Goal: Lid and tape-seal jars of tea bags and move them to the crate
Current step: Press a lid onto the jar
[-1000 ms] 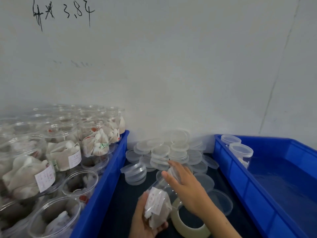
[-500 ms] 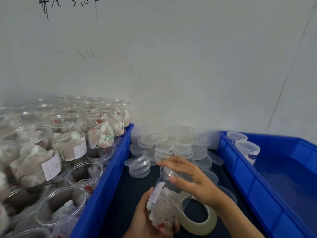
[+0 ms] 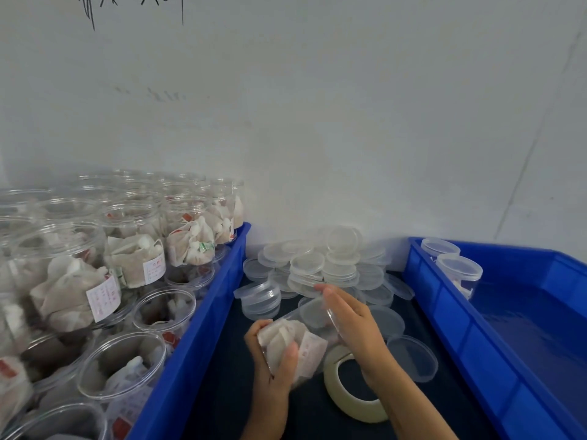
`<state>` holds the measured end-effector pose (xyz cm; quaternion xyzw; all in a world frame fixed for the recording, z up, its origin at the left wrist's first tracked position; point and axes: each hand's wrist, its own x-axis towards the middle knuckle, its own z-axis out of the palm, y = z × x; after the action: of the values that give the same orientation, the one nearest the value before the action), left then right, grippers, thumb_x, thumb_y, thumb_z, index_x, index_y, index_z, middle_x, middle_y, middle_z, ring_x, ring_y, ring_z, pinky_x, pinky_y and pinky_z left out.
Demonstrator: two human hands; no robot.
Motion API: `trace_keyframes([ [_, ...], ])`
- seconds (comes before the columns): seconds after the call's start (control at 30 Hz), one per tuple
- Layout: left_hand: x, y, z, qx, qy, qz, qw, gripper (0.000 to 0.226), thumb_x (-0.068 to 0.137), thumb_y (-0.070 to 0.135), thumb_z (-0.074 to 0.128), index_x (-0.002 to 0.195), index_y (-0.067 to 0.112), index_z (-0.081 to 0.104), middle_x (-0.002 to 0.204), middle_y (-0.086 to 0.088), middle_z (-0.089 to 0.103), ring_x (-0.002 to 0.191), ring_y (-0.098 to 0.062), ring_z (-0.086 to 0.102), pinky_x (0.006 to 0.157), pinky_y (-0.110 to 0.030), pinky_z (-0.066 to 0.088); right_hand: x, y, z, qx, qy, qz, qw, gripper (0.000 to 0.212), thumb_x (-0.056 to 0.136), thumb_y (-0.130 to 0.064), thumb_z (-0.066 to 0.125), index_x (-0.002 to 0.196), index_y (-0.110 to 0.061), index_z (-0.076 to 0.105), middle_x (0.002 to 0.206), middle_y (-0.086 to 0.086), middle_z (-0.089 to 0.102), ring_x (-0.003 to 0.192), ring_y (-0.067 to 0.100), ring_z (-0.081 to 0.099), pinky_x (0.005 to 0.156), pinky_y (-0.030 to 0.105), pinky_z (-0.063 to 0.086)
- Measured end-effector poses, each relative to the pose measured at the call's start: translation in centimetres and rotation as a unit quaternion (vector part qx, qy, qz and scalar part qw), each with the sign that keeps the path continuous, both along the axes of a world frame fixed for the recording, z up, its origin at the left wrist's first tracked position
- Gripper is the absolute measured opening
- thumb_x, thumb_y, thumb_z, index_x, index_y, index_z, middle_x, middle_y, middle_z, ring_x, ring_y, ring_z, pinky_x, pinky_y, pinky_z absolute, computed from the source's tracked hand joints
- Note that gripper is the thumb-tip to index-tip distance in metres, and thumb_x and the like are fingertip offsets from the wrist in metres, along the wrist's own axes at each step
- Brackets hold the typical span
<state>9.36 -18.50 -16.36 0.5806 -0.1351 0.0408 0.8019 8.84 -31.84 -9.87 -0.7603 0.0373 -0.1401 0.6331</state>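
My left hand [image 3: 273, 369] grips a clear jar of tea bags [image 3: 293, 342], tilted with its mouth pointing up and to the right. My right hand [image 3: 352, 325] presses a clear lid [image 3: 317, 312] against that mouth, palm over it. A roll of clear tape [image 3: 352, 387] lies on the dark surface just under my right wrist. The blue crate [image 3: 451, 315] on the right holds two lidded jars [image 3: 457, 273] at its far corner.
A blue bin [image 3: 203, 328] on the left is packed with several open jars of tea bags [image 3: 127, 265]. A heap of loose clear lids [image 3: 317, 265] sits against the white wall, with one more lid [image 3: 413, 357] beside the tape roll.
The jar has been tipped and turned in my left hand. My right hand has shifted over the mouth with the lid. The view has tilted down slightly.
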Motion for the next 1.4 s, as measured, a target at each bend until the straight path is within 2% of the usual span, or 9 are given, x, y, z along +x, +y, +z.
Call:
trace_keyframes([
  [0.1,-0.4,0.1,-1.0,0.029,-0.077,-0.017,0.996,0.055,0.073,0.047,0.068,0.118,0.039,0.037,0.108,0.019,0.057,0.103,-0.013,0.064,0.078,-0.035,0.059,-0.5,-0.7,0.3,0.050,0.091,0.016,0.994,0.023,0.094,-0.047,0.054,0.112,-0.039,0.066,0.103,-0.016,0.065,0.085,-0.002,0.067,0.069,0.028,0.058],
  [0.2,0.1,0.1,-0.8,-0.007,0.018,-0.028,0.999,0.040,0.083,0.030,0.071,0.112,0.034,0.045,0.106,0.005,0.062,0.089,-0.015,0.069,0.059,-0.026,0.058,-0.3,-0.9,1.1,-0.013,0.140,0.077,0.987,0.040,0.094,-0.061,0.040,0.128,-0.041,0.049,0.132,-0.006,0.049,0.124,0.021,0.050,0.102,0.051,0.045],
  [0.33,-0.2,1.2,-0.6,-0.113,0.179,-0.180,0.961,0.057,0.082,0.055,0.051,0.111,0.010,0.068,0.090,-0.019,0.071,0.065,-0.030,0.064,0.044,-0.029,0.046,-0.8,-1.8,1.6,-0.158,0.005,0.164,0.974,0.068,0.079,-0.081,0.039,0.141,-0.055,0.030,0.152,-0.027,0.026,0.141,-0.003,0.022,0.115,0.031,0.023],
  [0.53,0.6,0.9,0.1,-0.219,0.333,-0.314,0.862,0.078,0.068,0.072,0.049,0.090,0.002,0.078,0.085,-0.026,0.067,0.059,-0.033,0.059,0.037,-0.023,0.040,-1.1,-2.2,1.6,-0.226,-0.076,0.179,0.955,0.051,0.088,-0.064,0.046,0.138,-0.054,0.041,0.140,-0.022,0.041,0.134,-0.001,0.036,0.109,0.031,0.034],
  [0.77,0.4,-0.1,-0.3,-0.095,0.145,-0.094,0.980,0.083,0.070,0.074,0.059,0.127,0.014,0.049,0.110,-0.025,0.067,0.083,-0.034,0.069,0.052,-0.030,0.049,-1.0,-1.3,0.8,-0.087,-0.069,0.124,0.986,0.034,0.098,-0.039,0.051,0.130,-0.047,0.055,0.137,-0.019,0.051,0.124,-0.013,0.044,0.091,0.001,0.037],
  [0.83,0.3,-0.5,0.0,-0.076,0.109,-0.060,0.989,0.099,0.050,0.077,0.071,0.124,0.014,0.049,0.111,-0.025,0.066,0.080,-0.032,0.070,0.050,-0.030,0.051,-0.9,-1.2,1.5,-0.073,-0.061,0.131,0.987,0.035,0.097,-0.041,0.052,0.132,-0.043,0.055,0.138,-0.021,0.051,0.126,-0.013,0.043,0.092,0.002,0.037],
  [1.0,0.1,-0.1,-0.8,-0.071,0.040,-0.022,0.996,0.051,0.073,0.036,0.069,0.118,0.038,0.044,0.118,-0.006,0.061,0.096,-0.014,0.069,0.063,-0.025,0.057,-0.8,-0.6,2.3,-0.067,-0.066,0.117,0.989,0.040,0.095,-0.044,0.047,0.134,-0.040,0.053,0.138,-0.022,0.051,0.127,-0.012,0.042,0.104,0.018,0.034],
  [1.17,0.0,-0.1,-0.1,-0.032,0.036,-0.040,0.998,0.069,0.056,0.051,0.072,0.117,0.034,0.044,0.117,-0.007,0.061,0.097,-0.015,0.070,0.063,-0.024,0.057,-1.4,-1.5,2.5,-0.058,-0.041,0.108,0.992,0.033,0.094,-0.047,0.052,0.127,-0.047,0.057,0.137,-0.023,0.050,0.128,-0.006,0.045,0.097,0.015,0.038],
  [1.4,0.1,1.1,0.2,-0.226,0.297,-0.300,0.878,0.061,0.075,0.059,0.060,0.102,0.006,0.075,0.103,-0.030,0.068,0.080,-0.041,0.067,0.053,-0.041,0.055,-1.8,-2.1,3.4,-0.115,-0.008,0.187,0.976,0.053,0.081,-0.044,0.066,0.132,-0.045,0.052,0.137,-0.026,0.045,0.124,-0.017,0.040,0.092,0.006,0.042],
])
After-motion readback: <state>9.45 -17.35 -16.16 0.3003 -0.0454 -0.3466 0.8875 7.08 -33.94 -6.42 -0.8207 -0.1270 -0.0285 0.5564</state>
